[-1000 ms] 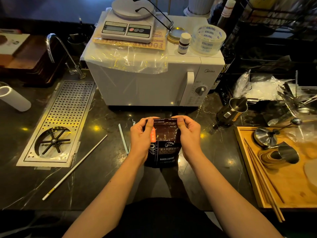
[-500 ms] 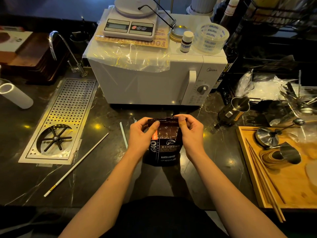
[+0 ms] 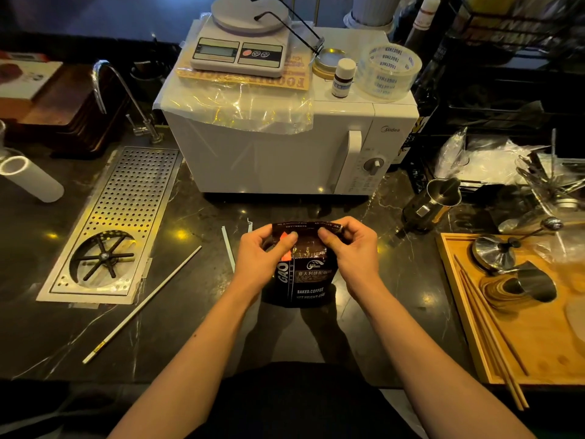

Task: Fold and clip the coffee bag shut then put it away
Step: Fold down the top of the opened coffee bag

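Observation:
A dark brown coffee bag (image 3: 308, 280) with white print stands upright on the black counter in front of the microwave. My left hand (image 3: 259, 258) grips its upper left side, thumb pressed on the front. My right hand (image 3: 354, 251) pinches the upper right corner. The top strip of the bag is bent over toward me between both thumbs. A thin pale sealing stick (image 3: 228, 248) lies on the counter just left of my left hand, with a second short piece (image 3: 249, 224) behind it.
A white microwave (image 3: 285, 153) stands right behind the bag, carrying a scale, tape roll and small bottle. A perforated metal drip tray (image 3: 120, 217) lies left, with a long white rod (image 3: 142, 304) beside it. A wooden tray (image 3: 519, 312) with metal tools and a steel pitcher (image 3: 433, 201) are right.
Both hands have worked the bag's top edge down and toward me, so the fold is flatter. The bag stays in the same spot on the counter.

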A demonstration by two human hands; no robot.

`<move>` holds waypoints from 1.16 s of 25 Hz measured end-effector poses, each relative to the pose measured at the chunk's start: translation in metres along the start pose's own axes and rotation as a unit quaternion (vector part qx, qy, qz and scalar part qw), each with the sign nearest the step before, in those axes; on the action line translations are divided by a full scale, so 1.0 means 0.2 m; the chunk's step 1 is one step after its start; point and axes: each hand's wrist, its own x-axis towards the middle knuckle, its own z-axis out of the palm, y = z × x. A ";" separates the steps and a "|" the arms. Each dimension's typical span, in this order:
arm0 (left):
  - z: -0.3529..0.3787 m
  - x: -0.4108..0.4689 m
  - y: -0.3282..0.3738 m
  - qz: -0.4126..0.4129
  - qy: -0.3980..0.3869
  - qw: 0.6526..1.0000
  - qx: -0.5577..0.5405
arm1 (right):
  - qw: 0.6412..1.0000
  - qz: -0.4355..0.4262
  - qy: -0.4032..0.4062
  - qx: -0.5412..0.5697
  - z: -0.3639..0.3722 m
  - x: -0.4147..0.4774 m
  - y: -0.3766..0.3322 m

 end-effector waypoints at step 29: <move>-0.01 0.03 -0.02 0.015 -0.010 1.000 0.022 | 0.988 -0.049 -0.084 -0.120 -0.18 0.05 0.02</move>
